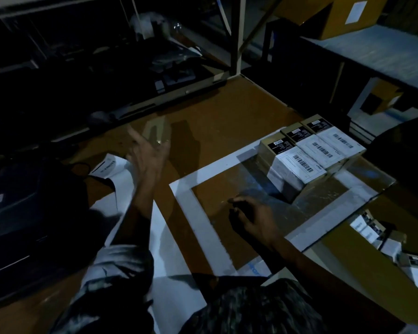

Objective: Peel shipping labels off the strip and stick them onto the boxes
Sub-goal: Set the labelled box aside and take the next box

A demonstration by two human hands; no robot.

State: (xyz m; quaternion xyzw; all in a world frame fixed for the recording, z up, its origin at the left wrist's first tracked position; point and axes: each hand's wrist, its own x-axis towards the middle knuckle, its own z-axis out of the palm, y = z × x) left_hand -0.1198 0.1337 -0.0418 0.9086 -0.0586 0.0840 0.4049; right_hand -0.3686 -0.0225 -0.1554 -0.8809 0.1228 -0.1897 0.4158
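Observation:
Three small boxes (309, 153) stand side by side at the far right corner of a white-taped square (198, 213) on the brown table, each with a white barcode label on top. The white label strip (121, 186) runs from a dark printer at the left toward me. My left hand (147, 153) hovers raised above the strip's far end, blurred, fingers spread and holding nothing. My right hand (251, 218) rests inside the taped square, fingers loosely curled, holding nothing, a short way in front of the nearest box.
A dark label printer (22, 203) sits at the left edge. More small labelled boxes (391, 247) lie in a container below the table's right edge. Dim shelving (237, 34) and a large carton (348, 15) stand behind.

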